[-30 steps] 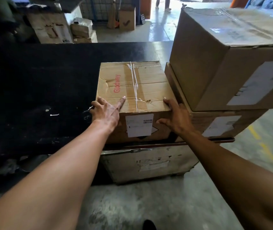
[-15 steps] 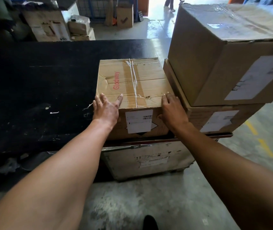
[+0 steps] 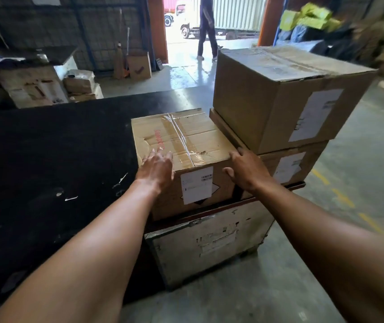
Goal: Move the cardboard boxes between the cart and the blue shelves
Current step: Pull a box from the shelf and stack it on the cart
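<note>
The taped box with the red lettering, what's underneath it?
The taped box sits on a pale crate with metal edging and a worn label. The crate's top is covered by the boxes; its contents cannot be seen. Both hands rest on the box's near edge.

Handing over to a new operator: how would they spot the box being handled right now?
Find the pale wooden crate beside the black platform. The small taped box sits on it, left of the two-box stack. It alone is creased, with faded red lettering on top, and both hands rest on its near edge.
</note>
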Demonstrator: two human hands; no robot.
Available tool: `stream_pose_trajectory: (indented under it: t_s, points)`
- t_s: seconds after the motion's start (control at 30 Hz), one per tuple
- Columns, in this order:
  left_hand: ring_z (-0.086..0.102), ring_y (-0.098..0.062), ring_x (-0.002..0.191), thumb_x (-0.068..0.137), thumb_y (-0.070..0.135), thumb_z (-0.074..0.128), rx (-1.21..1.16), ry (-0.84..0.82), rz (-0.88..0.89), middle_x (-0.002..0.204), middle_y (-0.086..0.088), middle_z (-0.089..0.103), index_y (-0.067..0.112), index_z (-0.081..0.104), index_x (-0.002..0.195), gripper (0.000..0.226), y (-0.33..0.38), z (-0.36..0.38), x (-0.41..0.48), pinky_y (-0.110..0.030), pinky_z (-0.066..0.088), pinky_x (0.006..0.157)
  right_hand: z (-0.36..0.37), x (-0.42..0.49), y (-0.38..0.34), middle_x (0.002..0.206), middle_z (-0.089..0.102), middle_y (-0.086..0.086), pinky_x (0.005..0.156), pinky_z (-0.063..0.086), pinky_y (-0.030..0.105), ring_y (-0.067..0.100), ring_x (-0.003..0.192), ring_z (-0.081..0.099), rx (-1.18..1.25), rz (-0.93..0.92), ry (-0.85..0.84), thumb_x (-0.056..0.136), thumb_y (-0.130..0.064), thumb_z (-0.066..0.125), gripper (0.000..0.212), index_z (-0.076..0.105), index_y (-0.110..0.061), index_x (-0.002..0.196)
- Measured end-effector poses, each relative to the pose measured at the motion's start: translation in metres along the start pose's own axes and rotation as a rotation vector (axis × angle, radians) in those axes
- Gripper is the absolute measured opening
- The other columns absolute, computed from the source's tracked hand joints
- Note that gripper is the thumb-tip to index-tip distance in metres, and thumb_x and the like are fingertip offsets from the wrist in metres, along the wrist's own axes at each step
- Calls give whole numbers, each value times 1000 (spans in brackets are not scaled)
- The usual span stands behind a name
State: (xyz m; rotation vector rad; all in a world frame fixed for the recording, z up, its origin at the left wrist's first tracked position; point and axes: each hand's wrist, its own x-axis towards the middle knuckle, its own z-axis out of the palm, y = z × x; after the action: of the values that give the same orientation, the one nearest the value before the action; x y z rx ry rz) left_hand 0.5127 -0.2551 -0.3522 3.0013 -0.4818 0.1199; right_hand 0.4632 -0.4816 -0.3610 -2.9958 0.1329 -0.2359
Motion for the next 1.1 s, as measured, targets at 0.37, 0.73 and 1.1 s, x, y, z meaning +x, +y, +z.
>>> stream_pose_trajectory:
  t_s: [0.37, 0.73, 1.1]
  points:
    - [60, -29, 109, 96, 33, 51, -124, 327, 555, 120, -10, 62, 10, 58, 122, 36, 59, -115, 4, -40, 51, 88, -110, -91, 1, 120, 58, 15, 89, 49, 47, 39, 111, 54, -154, 483, 263, 98, -48, 42, 43, 57, -14, 119]
    - [50, -32, 115, 92, 36, 54, -286, 377, 1005, 118, -16, 54, 4, 53, 119, 42, 262, -190, -9, -39, 43, 97, -241, -207, 105, 122, 56, 16, 92, 46, 44, 38, 114, 53, -306, 871, 472, 100, -47, 37, 44, 57, -12, 117]
    - [51, -31, 116, 95, 37, 51, -494, 482, 1373, 123, -17, 56, 4, 53, 125, 45, 502, -239, -84, -38, 42, 96, -363, -344, 220, 121, 57, 14, 93, 44, 45, 37, 115, 53, -528, 1191, 680, 101, -49, 31, 50, 58, -11, 118]
